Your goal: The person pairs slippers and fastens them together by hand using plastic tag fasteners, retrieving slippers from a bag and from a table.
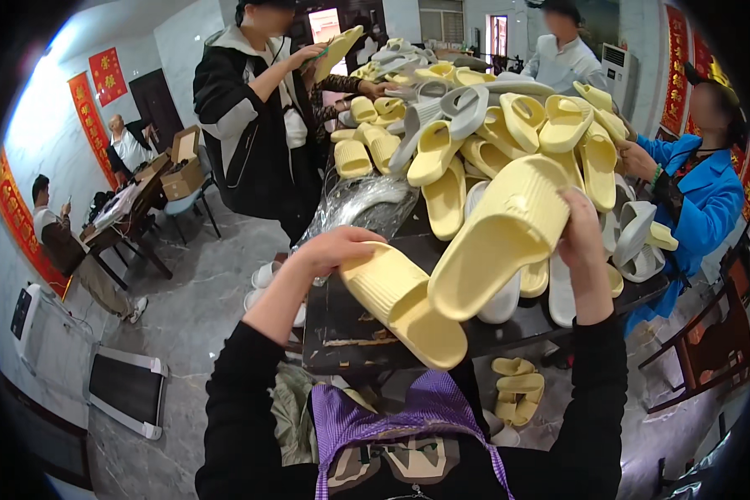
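Note:
My left hand (342, 250) is closed on the toe end of a yellow slide slipper (404, 304), whose heel points toward me. A second yellow slipper (502, 237), nearer the camera, is gripped at the side of its ribbed strap by my right hand (582, 229). Its open foot bed faces me, and its heel overlaps the left slipper's edge in view. Both are held up over the near edge of a dark table (333, 329). Just beyond my hands rises a heap of yellow slippers (435, 150) and grey slippers (465, 110).
Clear plastic wrap (362, 204) lies left of the heap. A person in a black jacket (246, 125) holds a yellow slipper at left; a person in blue (704, 192) handles slippers at right. Yellow slippers (521, 392) lie on the floor under the table, near a wooden chair (708, 342).

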Action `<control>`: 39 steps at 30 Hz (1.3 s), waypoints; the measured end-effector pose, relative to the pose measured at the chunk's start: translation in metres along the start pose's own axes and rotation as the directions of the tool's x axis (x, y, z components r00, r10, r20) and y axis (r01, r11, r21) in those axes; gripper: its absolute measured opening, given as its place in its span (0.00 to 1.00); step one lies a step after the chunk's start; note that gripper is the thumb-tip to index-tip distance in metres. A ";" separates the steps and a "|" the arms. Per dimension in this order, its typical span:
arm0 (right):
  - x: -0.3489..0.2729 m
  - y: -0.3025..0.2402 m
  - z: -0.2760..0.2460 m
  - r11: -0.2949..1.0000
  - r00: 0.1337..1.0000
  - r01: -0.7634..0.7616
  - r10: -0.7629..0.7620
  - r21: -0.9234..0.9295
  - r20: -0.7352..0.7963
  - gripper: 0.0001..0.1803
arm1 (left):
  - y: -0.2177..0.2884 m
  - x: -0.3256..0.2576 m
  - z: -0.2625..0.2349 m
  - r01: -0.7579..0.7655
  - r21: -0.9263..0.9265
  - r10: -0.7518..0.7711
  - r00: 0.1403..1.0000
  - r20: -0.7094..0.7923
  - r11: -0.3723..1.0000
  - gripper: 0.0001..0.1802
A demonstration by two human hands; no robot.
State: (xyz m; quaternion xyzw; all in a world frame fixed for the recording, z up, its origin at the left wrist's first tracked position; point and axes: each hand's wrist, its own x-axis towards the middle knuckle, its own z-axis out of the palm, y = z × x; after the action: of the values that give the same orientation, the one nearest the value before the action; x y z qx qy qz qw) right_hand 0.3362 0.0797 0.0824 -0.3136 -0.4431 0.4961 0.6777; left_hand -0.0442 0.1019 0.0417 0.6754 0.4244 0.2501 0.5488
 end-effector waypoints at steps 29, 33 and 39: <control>-0.049 0.086 0.064 0.303 0.707 0.667 -0.546 -0.680 0.450 0.09 | -0.062 -0.124 0.099 -0.248 -0.492 -0.051 0.854 -0.517 0.835 0.37; -0.053 0.090 0.060 0.445 0.778 0.605 -0.505 -0.660 0.373 0.09 | -0.082 -0.104 0.106 -0.224 -0.388 -0.026 0.839 -0.544 0.894 0.34; -0.051 0.091 0.080 0.464 0.796 0.603 -0.301 -0.649 0.525 0.09 | -0.100 -0.097 0.110 -0.058 0.362 0.300 0.686 -0.663 0.930 0.29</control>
State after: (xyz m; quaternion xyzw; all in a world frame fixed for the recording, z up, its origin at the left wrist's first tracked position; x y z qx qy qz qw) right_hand 0.2212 0.0584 0.0221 -0.3581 -0.7912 0.0910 0.4873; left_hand -0.0361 -0.0348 -0.0706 0.6437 0.5670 0.4726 0.2020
